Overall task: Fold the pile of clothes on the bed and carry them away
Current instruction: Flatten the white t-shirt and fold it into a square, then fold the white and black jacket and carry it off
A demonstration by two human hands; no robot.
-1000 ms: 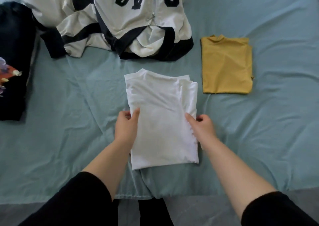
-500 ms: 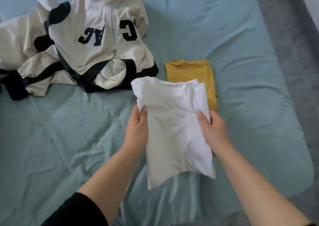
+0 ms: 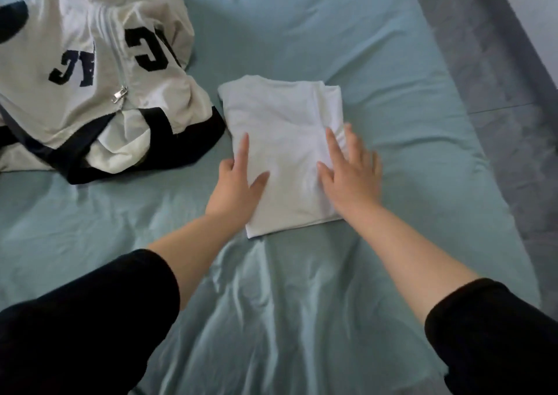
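While the folded shirt [image 3: 280, 141] lies on the bed [image 3: 302, 304], left grip [image 3: 238, 180] and right grip [image 3: 353, 171] press it, fingers straight, released; jacket [image 3: 90, 93] beyond left grip.

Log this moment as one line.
left hand: flat on folded white shirt | right hand: flat on it | cream zip jacket: unfolded beside it

Has lifted the folded white cotton T-shirt [image 3: 280, 141] from its earlier spot near the bed's edge and laid it flat farther up the pale teal bed sheet [image 3: 302, 304], just beside the cream zip jacket with black trim [image 3: 90, 93]; no longer pinches its side edges; now rests left hand [image 3: 234, 188] and right hand [image 3: 351, 177] on top, fingers straight and spread; leaves the folded mustard-yellow top out of sight at that very spot.
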